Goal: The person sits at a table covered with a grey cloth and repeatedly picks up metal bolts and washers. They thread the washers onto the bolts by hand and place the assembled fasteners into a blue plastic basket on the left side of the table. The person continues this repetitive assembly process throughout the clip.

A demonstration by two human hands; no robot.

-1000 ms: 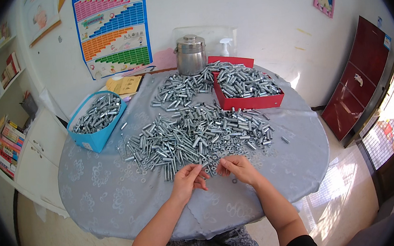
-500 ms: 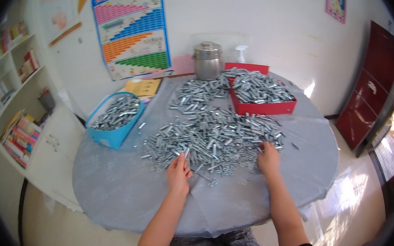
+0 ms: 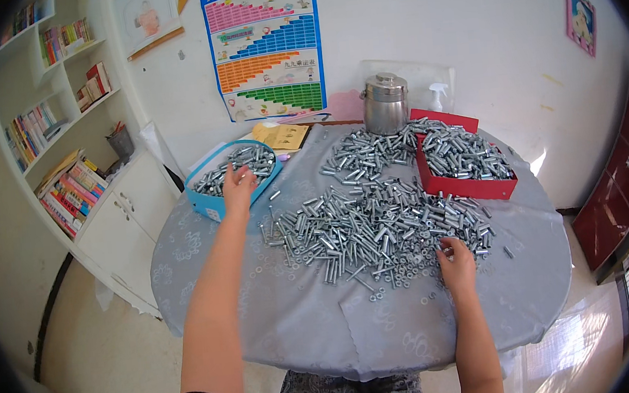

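Note:
My left hand (image 3: 239, 186) reaches over the near rim of a light-blue plastic bin (image 3: 214, 203), its fingers apart with nothing visible in them. Shiny metal anchor bolts (image 3: 255, 157) fill that bin. At the near right edge of a large loose pile of bolts and sleeves (image 3: 377, 225), my right hand (image 3: 457, 265) is closed, thumb and fingertips together. What its fingers hold, if anything, is too small to make out. Small washers and nuts (image 3: 410, 267) lie along the pile's near side, just left of the right hand.
A red box (image 3: 471, 186) full of metal pieces stands at the far right of the grey-covered round table (image 3: 288, 326). Behind the pile are a steel pot (image 3: 386, 104), a spray bottle (image 3: 438, 97) and a yellow booklet (image 3: 279, 136). A bookshelf (image 3: 58, 91) stands left.
My left hand has moved from the pile's near left edge, where it held metal bolts, to the blue bin and its fingers have opened. My right hand stays by the washers. The view has shifted left.

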